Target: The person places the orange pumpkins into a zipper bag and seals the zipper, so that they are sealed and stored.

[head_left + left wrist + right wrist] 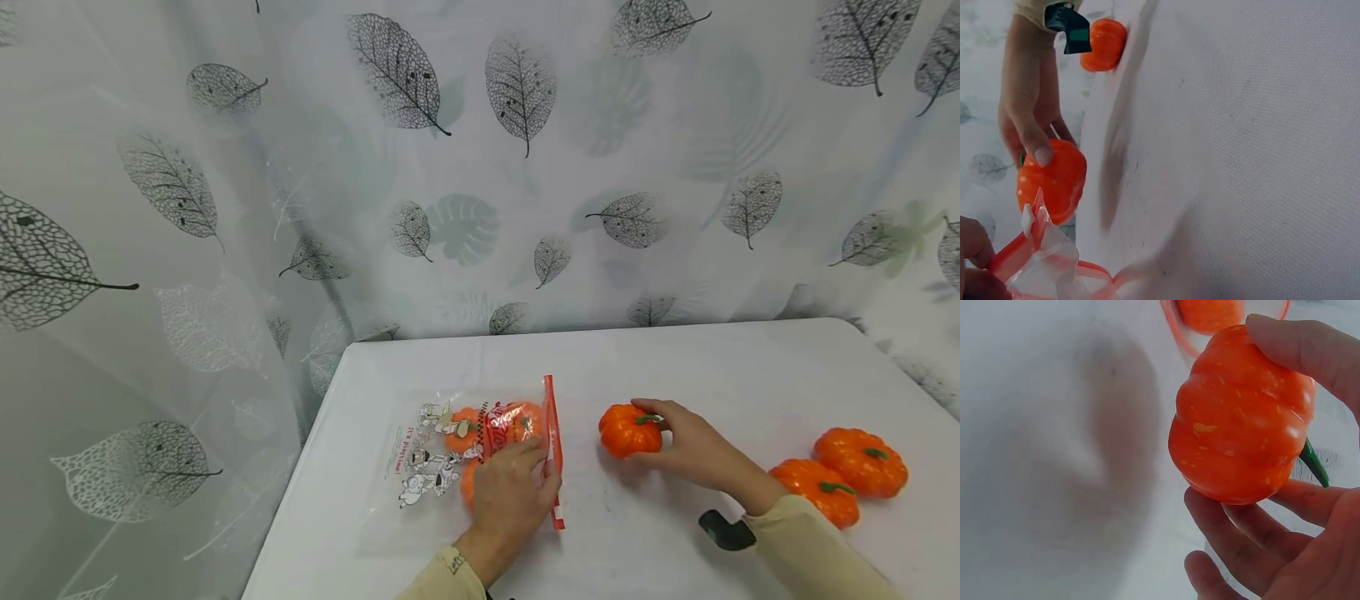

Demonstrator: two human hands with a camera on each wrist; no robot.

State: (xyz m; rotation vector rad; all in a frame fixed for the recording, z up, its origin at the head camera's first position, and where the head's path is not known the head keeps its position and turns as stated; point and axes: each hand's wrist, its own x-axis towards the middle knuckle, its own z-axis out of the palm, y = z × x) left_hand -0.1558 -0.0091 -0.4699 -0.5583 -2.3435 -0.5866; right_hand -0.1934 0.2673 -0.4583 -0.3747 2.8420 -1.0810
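Observation:
My right hand grips a small orange toy pumpkin with a green stem, thumb on one side and fingers on the other. In the right wrist view this pumpkin is held off the white table. My left hand pinches the red-edged mouth of a clear zip bag printed with cartoon figures. The left wrist view shows the bag's red rim gaping, close to the held pumpkin. Inside the bag lie several orange pumpkins, partly hidden by the print and my left hand.
Two more orange pumpkins sit side by side on the right of the white table, one partly behind my right sleeve. A leaf-patterned curtain hangs behind the table and along its left.

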